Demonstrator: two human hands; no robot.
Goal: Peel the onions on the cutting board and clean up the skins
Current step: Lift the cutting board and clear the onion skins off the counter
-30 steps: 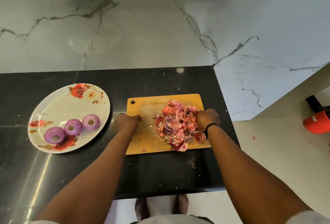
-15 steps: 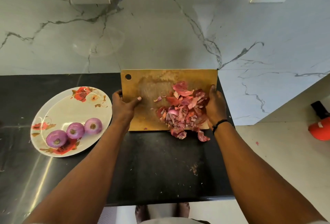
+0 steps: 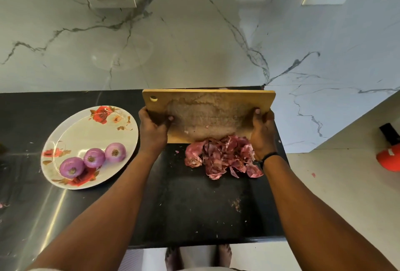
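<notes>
- The counter [image 3: 65, 216] is black and fills the lower half of the frame. The skins have to go off it in the end, so I think the next good move is to put the board down flat and scoop the pile up.
- The plate [image 3: 71, 123] sits at the middle left. It has red flowers on it.
- The board [image 3: 207, 117] is in the middle of the frame, tipped up so its far edge is high and its near edge is low, by the pile. Tipping it steep like this looks like the way to slide the skins off. A small shake would help, I think, because a few tiny bits are stuck on the wood.
- The skins [image 3: 220, 158] lie in a pink heap on the counter, right under the low edge of the board and a bit right of the middle.
- The left hand [image 3: 152, 128] grips the left side of the board, thumb on the front, fingers curled round behind.
- The right hand [image 3: 263, 134] grips the right side the same way, with a black band [image 3: 269, 156] on the wrist. Its heel is just beside the heap.
- Three onions [image 3: 93, 157] are peeled and purple. They sit in a row on the near part of the plate.
</notes>
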